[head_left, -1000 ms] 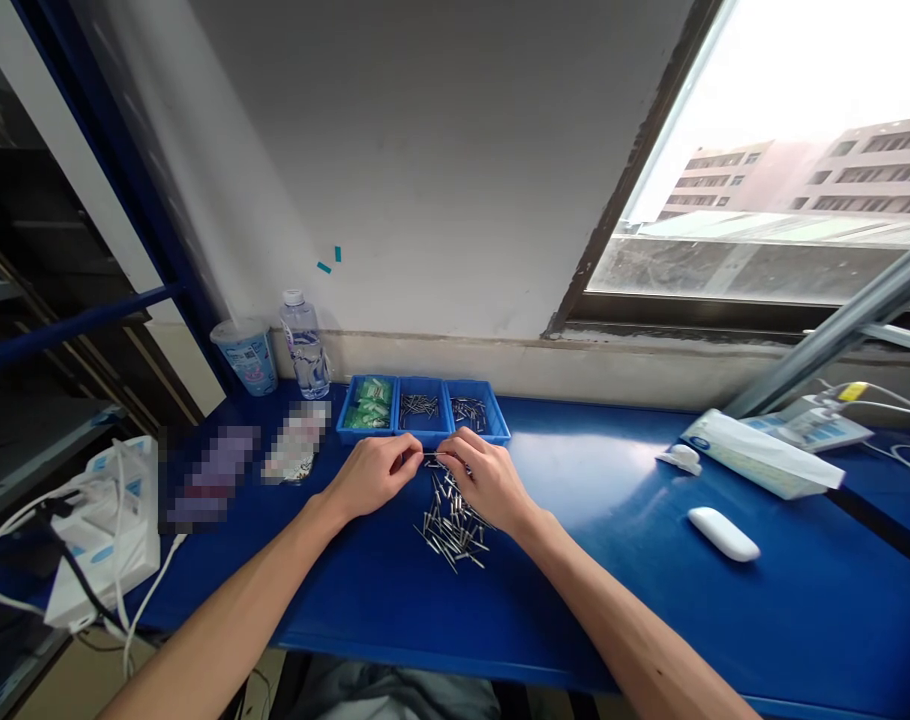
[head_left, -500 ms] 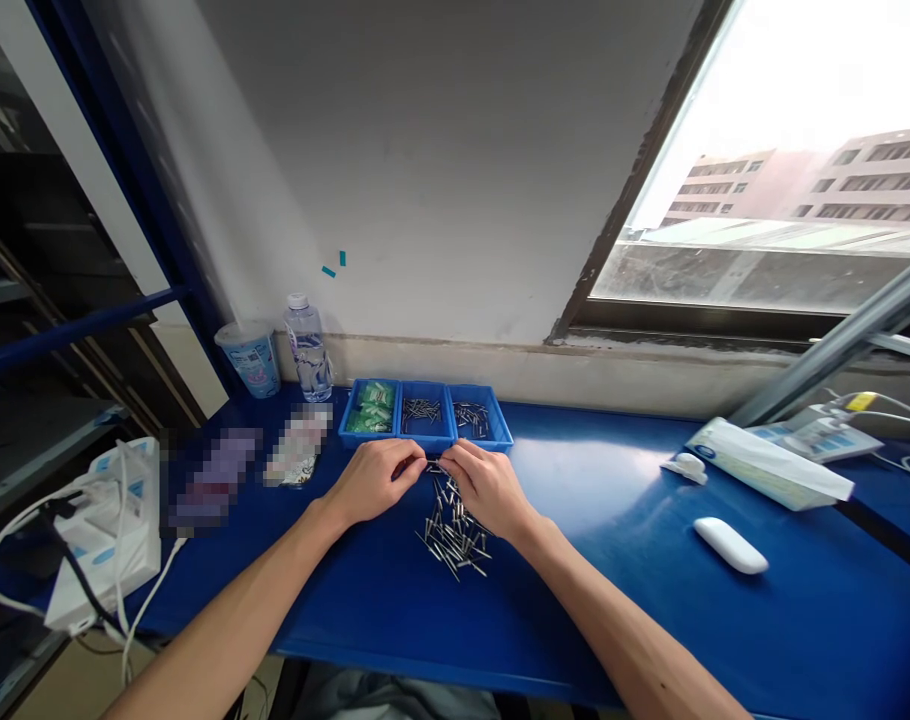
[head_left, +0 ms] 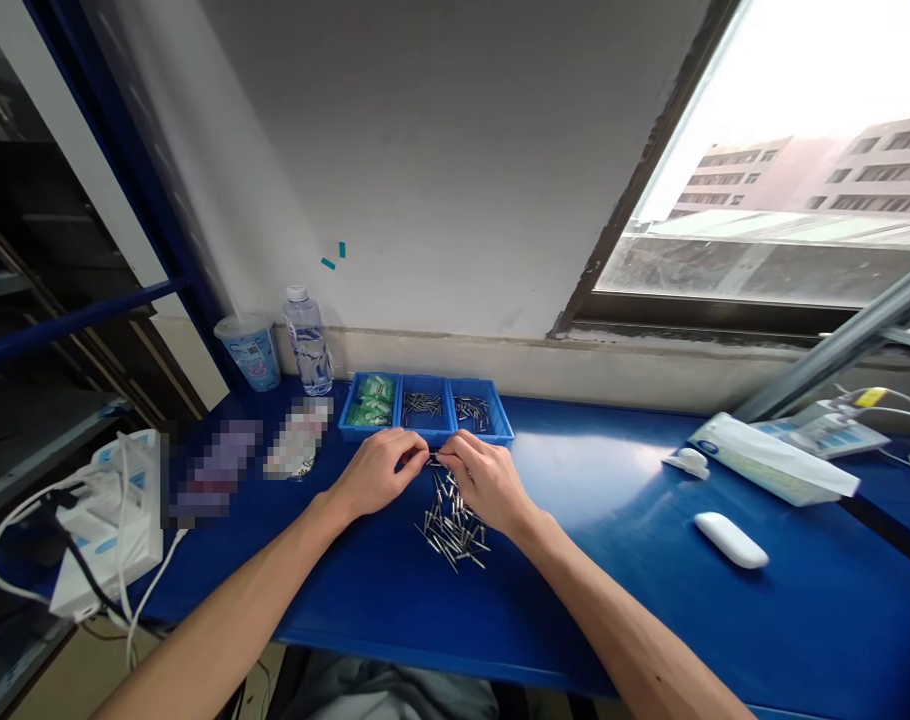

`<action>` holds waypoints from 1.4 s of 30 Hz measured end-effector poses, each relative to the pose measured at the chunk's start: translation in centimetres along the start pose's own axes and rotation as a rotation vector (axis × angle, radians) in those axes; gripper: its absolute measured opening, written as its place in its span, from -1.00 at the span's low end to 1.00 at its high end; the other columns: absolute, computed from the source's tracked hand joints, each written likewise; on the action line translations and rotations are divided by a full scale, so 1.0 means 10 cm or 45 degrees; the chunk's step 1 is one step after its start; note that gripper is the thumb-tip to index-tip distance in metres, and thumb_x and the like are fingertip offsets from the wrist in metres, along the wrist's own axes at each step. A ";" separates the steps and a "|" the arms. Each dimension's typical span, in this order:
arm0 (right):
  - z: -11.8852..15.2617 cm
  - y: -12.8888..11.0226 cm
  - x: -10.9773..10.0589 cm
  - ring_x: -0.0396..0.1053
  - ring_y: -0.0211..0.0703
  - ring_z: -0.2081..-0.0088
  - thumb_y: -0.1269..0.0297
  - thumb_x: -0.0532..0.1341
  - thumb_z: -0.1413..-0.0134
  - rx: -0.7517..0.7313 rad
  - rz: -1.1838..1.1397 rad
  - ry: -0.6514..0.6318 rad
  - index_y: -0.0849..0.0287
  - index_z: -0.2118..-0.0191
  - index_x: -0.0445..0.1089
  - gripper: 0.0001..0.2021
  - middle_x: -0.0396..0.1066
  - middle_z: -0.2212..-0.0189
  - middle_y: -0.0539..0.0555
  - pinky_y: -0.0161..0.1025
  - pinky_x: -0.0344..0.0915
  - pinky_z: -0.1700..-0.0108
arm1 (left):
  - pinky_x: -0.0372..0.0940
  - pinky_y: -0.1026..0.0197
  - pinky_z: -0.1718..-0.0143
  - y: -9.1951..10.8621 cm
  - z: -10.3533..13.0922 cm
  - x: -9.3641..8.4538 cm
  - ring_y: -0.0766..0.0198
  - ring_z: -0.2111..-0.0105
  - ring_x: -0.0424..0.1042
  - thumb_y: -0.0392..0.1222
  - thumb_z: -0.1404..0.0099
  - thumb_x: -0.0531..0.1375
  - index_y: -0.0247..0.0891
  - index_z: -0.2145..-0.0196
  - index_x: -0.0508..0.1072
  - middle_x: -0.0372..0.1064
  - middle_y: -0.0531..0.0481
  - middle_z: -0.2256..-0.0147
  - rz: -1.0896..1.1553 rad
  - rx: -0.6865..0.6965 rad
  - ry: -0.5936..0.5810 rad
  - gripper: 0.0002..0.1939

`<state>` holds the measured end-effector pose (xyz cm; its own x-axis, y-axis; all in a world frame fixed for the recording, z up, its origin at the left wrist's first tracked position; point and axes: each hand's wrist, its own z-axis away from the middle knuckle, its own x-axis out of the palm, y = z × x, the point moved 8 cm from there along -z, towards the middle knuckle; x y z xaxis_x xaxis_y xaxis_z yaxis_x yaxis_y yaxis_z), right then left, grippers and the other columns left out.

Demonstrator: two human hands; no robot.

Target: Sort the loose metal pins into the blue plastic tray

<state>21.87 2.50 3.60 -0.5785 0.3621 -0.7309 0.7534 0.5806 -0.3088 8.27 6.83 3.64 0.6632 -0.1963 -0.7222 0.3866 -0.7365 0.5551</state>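
Note:
My left hand (head_left: 384, 470) and my right hand (head_left: 489, 480) meet fingertip to fingertip just in front of the blue bins. Both are closed in a pinch on a small metal piece between them that looks like a blind rivet (head_left: 434, 457), mostly covered by the fingers. Below the right hand lies a loose pile of similar rivets (head_left: 455, 530) on the blue table (head_left: 545, 610). Behind the hands stand three joined bins: green packets (head_left: 372, 400) fill the left one, and small metal rivets lie in the middle bin (head_left: 425, 425) and the right bin (head_left: 492, 432).
At the back left stand a water bottle (head_left: 309, 345) and a plastic tub (head_left: 250, 352). A power strip with cables (head_left: 117, 530) sits at the left edge. To the right are a white case (head_left: 730, 541), a wipes-like packet (head_left: 774, 465) and a metal bar (head_left: 837, 340).
The fingertips of both hands have come slightly closer together around the small piece. The view has shifted a little; the pile and bins look the same.

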 end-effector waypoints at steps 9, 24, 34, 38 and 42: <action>0.00 0.01 0.06 0.43 -0.23 0.36 0.27 0.00 -0.56 0.010 -0.033 -0.057 0.13 0.18 0.39 -0.74 0.49 0.23 0.07 -0.31 0.20 0.34 | 0.22 0.19 0.24 0.02 0.01 0.09 0.21 0.30 0.38 -0.21 -0.53 0.10 -0.21 0.27 0.43 0.41 0.02 0.33 0.022 0.016 -0.061 -0.82; -0.02 -0.01 -0.03 0.45 -0.21 0.34 0.29 -0.02 -0.56 0.016 0.030 0.019 0.13 0.18 0.42 -0.70 0.50 0.23 0.09 -0.29 0.25 0.35 | 0.22 0.16 0.21 0.02 0.00 -0.01 0.21 0.29 0.35 -0.17 -0.52 0.11 -0.21 0.28 0.43 0.39 0.03 0.34 0.059 -0.014 0.005 -0.81; -0.01 -0.04 0.03 0.47 -0.22 0.32 0.26 -0.02 -0.56 0.002 0.028 0.008 0.13 0.14 0.44 -0.70 0.50 0.20 0.10 -0.31 0.27 0.35 | 0.23 0.15 0.21 0.02 0.01 -0.01 0.20 0.28 0.35 -0.15 -0.52 0.10 -0.21 0.28 0.42 0.40 0.01 0.33 0.048 -0.012 -0.005 -0.80; 0.00 -0.01 0.02 0.47 -0.21 0.32 0.29 -0.03 -0.56 0.048 0.034 0.026 0.13 0.13 0.44 -0.70 0.50 0.20 0.10 -0.31 0.27 0.34 | 0.23 0.15 0.21 -0.01 0.01 -0.01 0.19 0.29 0.36 -0.13 -0.53 0.08 -0.21 0.27 0.43 0.41 0.00 0.33 0.059 -0.040 0.008 -0.78; 0.01 -0.03 0.09 0.45 -0.22 0.34 0.32 -0.03 -0.54 0.058 0.041 -0.037 0.12 0.14 0.42 -0.71 0.50 0.19 0.09 -0.30 0.25 0.36 | 0.22 0.17 0.25 -0.02 0.02 0.05 0.20 0.31 0.35 -0.14 -0.52 0.08 -0.21 0.29 0.41 0.38 0.00 0.35 0.050 -0.032 -0.034 -0.78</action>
<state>21.20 2.61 3.01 -0.5450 0.3579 -0.7582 0.7852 0.5349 -0.3120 8.34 6.74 3.10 0.6607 -0.2424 -0.7104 0.3768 -0.7114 0.5933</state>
